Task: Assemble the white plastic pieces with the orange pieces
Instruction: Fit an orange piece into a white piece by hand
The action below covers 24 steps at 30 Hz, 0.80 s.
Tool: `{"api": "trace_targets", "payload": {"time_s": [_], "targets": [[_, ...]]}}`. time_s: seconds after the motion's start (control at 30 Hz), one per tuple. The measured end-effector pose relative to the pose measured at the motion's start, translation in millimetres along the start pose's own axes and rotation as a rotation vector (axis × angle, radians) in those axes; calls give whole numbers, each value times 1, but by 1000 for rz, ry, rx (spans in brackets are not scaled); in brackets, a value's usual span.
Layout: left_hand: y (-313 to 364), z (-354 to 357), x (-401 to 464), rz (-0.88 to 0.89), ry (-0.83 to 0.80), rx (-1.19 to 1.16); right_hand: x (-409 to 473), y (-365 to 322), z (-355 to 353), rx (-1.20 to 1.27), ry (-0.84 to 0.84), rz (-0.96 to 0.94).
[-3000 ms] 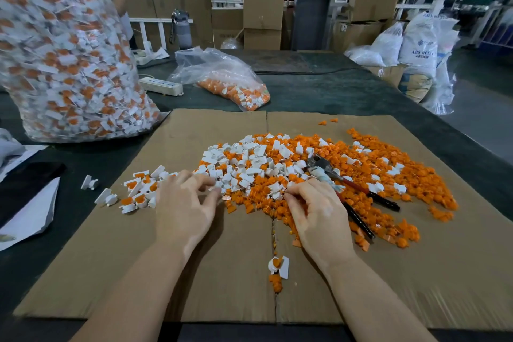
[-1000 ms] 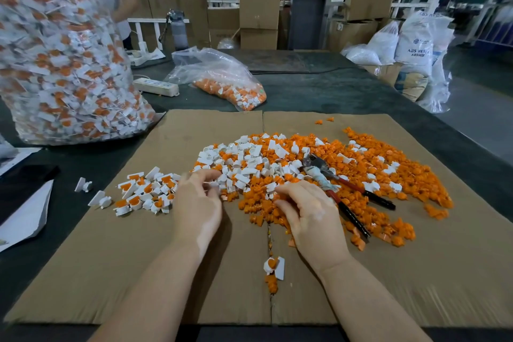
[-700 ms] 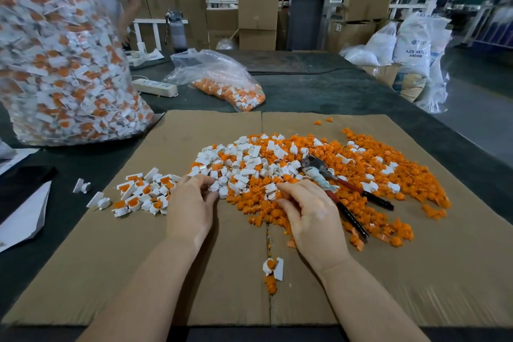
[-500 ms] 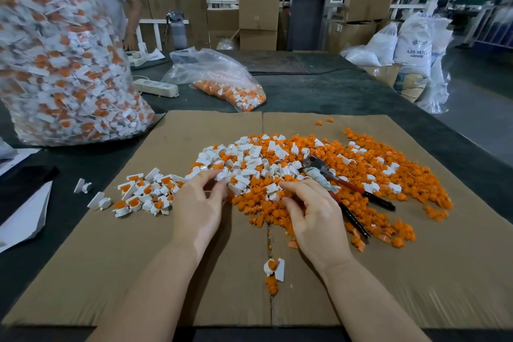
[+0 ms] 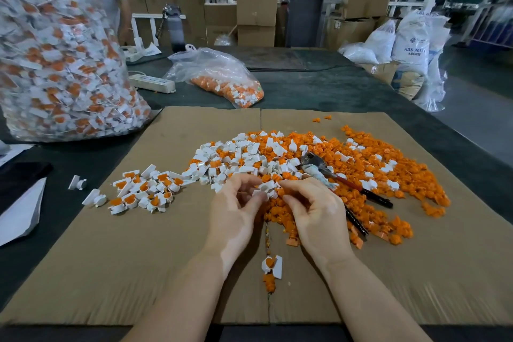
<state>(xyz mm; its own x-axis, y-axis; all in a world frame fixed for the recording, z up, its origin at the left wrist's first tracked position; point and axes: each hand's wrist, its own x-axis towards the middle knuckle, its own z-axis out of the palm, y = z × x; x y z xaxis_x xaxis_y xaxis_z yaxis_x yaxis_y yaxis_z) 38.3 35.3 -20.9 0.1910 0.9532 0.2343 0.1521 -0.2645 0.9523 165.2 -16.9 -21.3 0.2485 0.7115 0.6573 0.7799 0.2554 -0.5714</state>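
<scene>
Close to the cardboard sheet's (image 5: 138,272) near edge, on its centre seam: one joined white-and-orange piece (image 5: 272,266). Beyond it, left hand (image 5: 236,214) and right hand (image 5: 313,211) side by side above the sheet's middle, fingers curled, both pinching a white plastic piece (image 5: 267,188) between them; cannot tell whether the right also grips an orange one. Toward the left edge, assembled pieces (image 5: 144,191) in a small cluster. Past the hands, loose white pieces (image 5: 238,158) over orange pieces (image 5: 374,175), pliers (image 5: 333,175) lying among them. Off the far left corner, a big clear bag (image 5: 61,64) full of pieces.
</scene>
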Motion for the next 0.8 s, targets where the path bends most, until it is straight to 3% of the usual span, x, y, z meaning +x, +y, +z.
{"api": "trace_targets", "payload": {"time_s": [0.23,0.53,0.8], "targets": [[1,-1,-4,43,-14,-2,-1,1,0,45,27,89],[1,-2,-3,-30,-21,-66,-1,0,-1,89,28,119],[2,-3,-3,-35,-44,-66,-2,-1,0,-97,-12,-56]]}}
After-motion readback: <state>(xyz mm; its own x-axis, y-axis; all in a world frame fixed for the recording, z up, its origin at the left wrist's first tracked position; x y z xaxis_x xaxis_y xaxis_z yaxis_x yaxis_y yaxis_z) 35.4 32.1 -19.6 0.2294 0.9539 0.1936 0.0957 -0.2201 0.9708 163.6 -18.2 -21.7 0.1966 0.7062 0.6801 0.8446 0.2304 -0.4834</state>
